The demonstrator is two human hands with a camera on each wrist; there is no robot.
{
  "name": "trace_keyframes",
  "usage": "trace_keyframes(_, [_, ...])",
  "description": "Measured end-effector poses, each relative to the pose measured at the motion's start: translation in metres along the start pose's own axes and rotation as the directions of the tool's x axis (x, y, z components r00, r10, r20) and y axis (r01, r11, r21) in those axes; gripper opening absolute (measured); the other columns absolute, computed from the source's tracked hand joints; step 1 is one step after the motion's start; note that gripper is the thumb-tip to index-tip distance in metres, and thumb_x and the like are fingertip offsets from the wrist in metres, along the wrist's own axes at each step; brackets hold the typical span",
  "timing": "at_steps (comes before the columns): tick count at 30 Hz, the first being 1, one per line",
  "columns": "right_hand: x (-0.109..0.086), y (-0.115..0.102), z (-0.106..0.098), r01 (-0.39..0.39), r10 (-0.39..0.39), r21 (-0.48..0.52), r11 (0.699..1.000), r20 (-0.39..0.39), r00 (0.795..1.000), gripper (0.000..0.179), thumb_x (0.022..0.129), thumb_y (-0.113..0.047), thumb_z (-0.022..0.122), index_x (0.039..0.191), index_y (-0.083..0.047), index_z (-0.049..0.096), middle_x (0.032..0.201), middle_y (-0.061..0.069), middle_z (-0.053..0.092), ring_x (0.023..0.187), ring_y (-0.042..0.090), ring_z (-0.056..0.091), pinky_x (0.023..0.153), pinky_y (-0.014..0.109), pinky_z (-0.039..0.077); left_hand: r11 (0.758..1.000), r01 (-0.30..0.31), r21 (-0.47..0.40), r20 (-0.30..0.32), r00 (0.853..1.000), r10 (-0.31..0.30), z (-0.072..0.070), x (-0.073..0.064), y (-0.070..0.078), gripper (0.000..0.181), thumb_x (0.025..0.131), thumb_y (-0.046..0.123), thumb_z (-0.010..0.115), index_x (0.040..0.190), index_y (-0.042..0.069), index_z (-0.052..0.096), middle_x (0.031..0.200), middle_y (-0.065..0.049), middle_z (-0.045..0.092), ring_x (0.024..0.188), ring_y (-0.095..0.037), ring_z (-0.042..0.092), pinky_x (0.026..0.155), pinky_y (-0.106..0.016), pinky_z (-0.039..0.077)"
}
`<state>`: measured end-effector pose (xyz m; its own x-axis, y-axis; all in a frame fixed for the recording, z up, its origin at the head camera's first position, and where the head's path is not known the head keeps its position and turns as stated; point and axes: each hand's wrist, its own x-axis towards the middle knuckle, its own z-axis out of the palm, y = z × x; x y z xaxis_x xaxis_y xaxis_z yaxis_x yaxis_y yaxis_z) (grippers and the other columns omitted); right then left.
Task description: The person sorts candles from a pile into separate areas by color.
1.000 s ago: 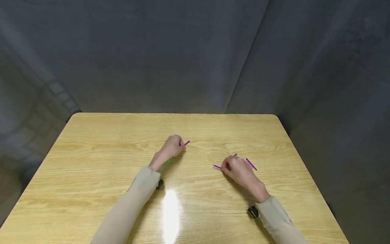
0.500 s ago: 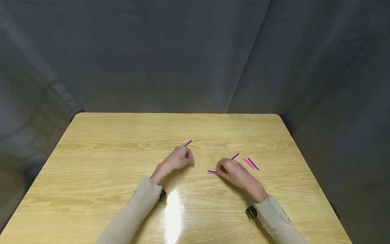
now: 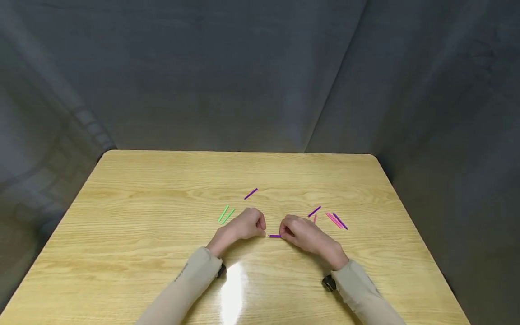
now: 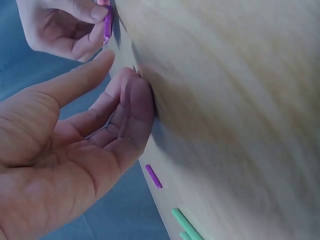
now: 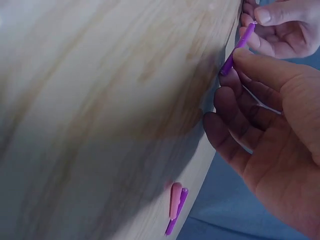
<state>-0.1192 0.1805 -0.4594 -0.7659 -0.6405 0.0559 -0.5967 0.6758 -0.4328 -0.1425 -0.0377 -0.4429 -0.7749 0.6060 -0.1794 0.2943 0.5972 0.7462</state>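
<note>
Stick (image 5: 246, 36) slim, purple (one end pale), pinched in right hand (image 3: 304, 233); left hand (image 3: 247, 224) near, thumb, fingers apart.

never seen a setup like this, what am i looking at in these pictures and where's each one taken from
There is no robot here: a person is working with two bare hands. The wide picture comes from a camera on the head, looking forward and down at a wooden table. The two close-ups come from cameras worn on the left and right wrists, which is why the table looks steeply tilted in them.

On the table lie thin coloured sticks: two green sticks towards the left, a purple stick beyond them, and more purple and pink ones towards the right.

The right hand pinches another purple stick. The left hand seems to hold nothing; its thumb is close to that stick's free end, though whether it touches I can't tell.
</note>
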Motion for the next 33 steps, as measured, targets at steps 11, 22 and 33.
trace_keyframes(11, [0.001, -0.004, 0.004, -0.005, 0.005, -0.036, 0.999, -0.003, 1.0, 0.01, 0.089, -0.008, 0.066, 0.082, -0.015, 0.063, 0.079, -0.01, 0.053, 0.069, 0.002, 0.047, 0.063, 0.021, 0.045, 1.0, -0.015, 0.019, -0.017, 1.0, 0.015, 0.01, -0.001, 0.002, 0.011, 0.08, 0.003, 0.077, 0.08, 0.002, 0.066, 0.07, 0.001, 0.059, 0.064, -0.007, 0.052, 0.061, -0.021, 0.046])
trace_keyframes(22, [0.004, -0.008, 0.009, -0.031, 0.031, 0.05, 0.998, 0.003, 1.0, 0.009, 0.091, -0.01, 0.066, 0.083, -0.013, 0.064, 0.081, -0.008, 0.054, 0.071, 0.003, 0.048, 0.064, 0.021, 0.044, 0.998, 0.013, 0.067, -0.024, 1.0, -0.012, 0.013, -0.002, 0.001, 0.013, 0.08, 0.003, 0.076, 0.072, 0.007, 0.066, 0.066, 0.005, 0.058, 0.062, -0.007, 0.05, 0.059, -0.02, 0.044])
trace_keyframes(33, [0.011, -0.009, 0.009, -0.052, 0.051, 0.072, 0.996, 0.01, 0.999, 0.009, 0.091, -0.01, 0.066, 0.083, -0.012, 0.063, 0.079, -0.008, 0.055, 0.07, 0.003, 0.047, 0.062, 0.02, 0.043, 0.991, -0.009, 0.132, -0.073, 0.997, 0.019, 0.016, -0.001, -0.001, 0.014, 0.079, -0.003, 0.073, 0.07, 0.005, 0.066, 0.066, 0.003, 0.057, 0.063, -0.009, 0.049, 0.061, -0.022, 0.044])
